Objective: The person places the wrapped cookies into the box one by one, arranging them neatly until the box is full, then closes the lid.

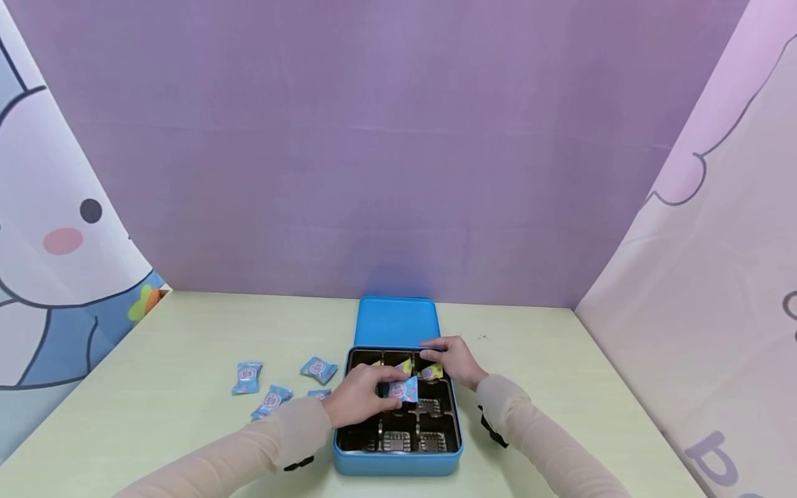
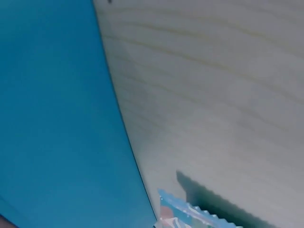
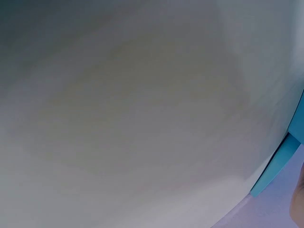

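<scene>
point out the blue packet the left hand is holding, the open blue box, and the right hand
blue packet [image 1: 407, 389]: head view, middle of its printed side
blue box [image 1: 398, 465]: head view, its near outer wall
right hand [image 1: 459, 361]: head view, back of the hand

Looking like a staged, screened-off tabletop spot; wider room type unclear. Plain purple backdrop [image 1: 398, 152] is closing off the far side, cartoon-printed sheet [image 1: 37, 173] is lining the left, pink-and-pale printed sheet [image 1: 703, 290] the right. Pale table [image 1: 560, 373] is sitting between, far edge meeting the backdrop.
</scene>
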A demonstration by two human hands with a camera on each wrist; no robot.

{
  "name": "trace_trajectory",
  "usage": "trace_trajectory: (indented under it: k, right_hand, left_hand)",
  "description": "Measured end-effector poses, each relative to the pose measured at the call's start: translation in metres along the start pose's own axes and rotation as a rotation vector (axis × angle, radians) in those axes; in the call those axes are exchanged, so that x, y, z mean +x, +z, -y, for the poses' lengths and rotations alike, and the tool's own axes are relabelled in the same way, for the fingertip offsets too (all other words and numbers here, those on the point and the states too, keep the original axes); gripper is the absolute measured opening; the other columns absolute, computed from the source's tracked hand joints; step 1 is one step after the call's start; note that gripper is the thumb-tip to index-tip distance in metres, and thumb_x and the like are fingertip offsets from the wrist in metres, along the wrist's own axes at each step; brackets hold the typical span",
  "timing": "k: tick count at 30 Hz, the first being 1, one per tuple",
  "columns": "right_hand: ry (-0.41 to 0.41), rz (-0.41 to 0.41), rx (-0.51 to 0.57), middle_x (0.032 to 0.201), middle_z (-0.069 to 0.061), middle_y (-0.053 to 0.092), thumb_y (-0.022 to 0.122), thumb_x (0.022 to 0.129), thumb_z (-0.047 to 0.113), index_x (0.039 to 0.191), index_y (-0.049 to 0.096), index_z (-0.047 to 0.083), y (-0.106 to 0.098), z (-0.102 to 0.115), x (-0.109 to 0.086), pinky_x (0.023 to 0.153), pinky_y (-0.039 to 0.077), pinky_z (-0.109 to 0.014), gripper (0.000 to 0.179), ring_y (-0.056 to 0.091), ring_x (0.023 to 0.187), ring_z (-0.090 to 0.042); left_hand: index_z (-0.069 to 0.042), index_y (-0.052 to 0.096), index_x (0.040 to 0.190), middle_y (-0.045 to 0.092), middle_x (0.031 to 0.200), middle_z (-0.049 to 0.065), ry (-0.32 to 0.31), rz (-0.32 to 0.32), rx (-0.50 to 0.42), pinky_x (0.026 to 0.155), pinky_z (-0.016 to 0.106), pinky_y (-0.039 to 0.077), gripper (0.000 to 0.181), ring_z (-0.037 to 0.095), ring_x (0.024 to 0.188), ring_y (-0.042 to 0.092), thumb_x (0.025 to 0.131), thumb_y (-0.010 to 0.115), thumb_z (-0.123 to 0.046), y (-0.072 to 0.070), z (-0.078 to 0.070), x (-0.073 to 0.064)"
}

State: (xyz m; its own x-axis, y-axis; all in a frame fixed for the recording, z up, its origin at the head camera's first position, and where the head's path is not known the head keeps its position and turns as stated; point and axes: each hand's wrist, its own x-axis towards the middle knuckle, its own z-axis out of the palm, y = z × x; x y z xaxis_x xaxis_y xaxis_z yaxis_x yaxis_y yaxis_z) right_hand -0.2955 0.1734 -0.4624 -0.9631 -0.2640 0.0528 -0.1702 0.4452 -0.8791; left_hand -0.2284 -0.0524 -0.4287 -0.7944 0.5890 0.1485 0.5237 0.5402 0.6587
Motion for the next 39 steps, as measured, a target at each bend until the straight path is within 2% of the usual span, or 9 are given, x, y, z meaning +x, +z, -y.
trace_trajectory:
  k: [4,11,25,39]
  right_hand:
    - [0.023,0.000,0.001,0.120,-0.008,0.061,0.062,0.087,0.022,0.112,0.067,0.012,0.0002,0.0011,-0.0003,0.092,0.049,-0.042,0.028,0.056,0.112,-0.027]
    - [0.019,-0.007,0.011,0.120,-0.010,0.061,0.062,0.087,0.021,0.113,0.066,0.009,0.0008,0.0010,0.0006,0.092,0.049,-0.042,0.028,0.057,0.111,-0.028]
    - [0.013,0.005,0.002,0.118,-0.009,0.062,0.062,0.087,0.023,0.112,0.067,0.012,0.0003,0.0019,0.0005,0.090,0.050,-0.042,0.028,0.058,0.108,-0.026]
    - [0.024,-0.002,-0.004,0.119,-0.009,0.061,0.062,0.088,0.021,0.112,0.067,0.012,0.0019,0.0006,0.0013,0.091,0.050,-0.041,0.026,0.057,0.110,-0.027]
  left_hand:
    - [-0.013,0.060,0.122,0.063,0.119,0.001,-0.004,0.004,-0.004,0.089,0.033,0.051,0.041,0.018,0.109,0.059,0.083,0.068,-0.026,0.0001,0.0011,0.0005]
    - [-0.011,0.060,0.122,0.063,0.119,0.002,-0.009,0.016,0.012,0.088,0.032,0.051,0.042,0.017,0.107,0.060,0.083,0.068,-0.026,-0.0005,-0.0003,0.0010]
    - [-0.013,0.061,0.120,0.063,0.118,0.001,-0.004,0.011,0.064,0.088,0.033,0.051,0.039,0.016,0.106,0.060,0.084,0.067,-0.024,0.0021,-0.0015,0.0013]
    - [-0.012,0.060,0.121,0.064,0.117,0.001,-0.003,0.026,0.048,0.087,0.032,0.052,0.037,0.017,0.108,0.060,0.084,0.066,-0.016,0.0023,-0.0012,0.0005]
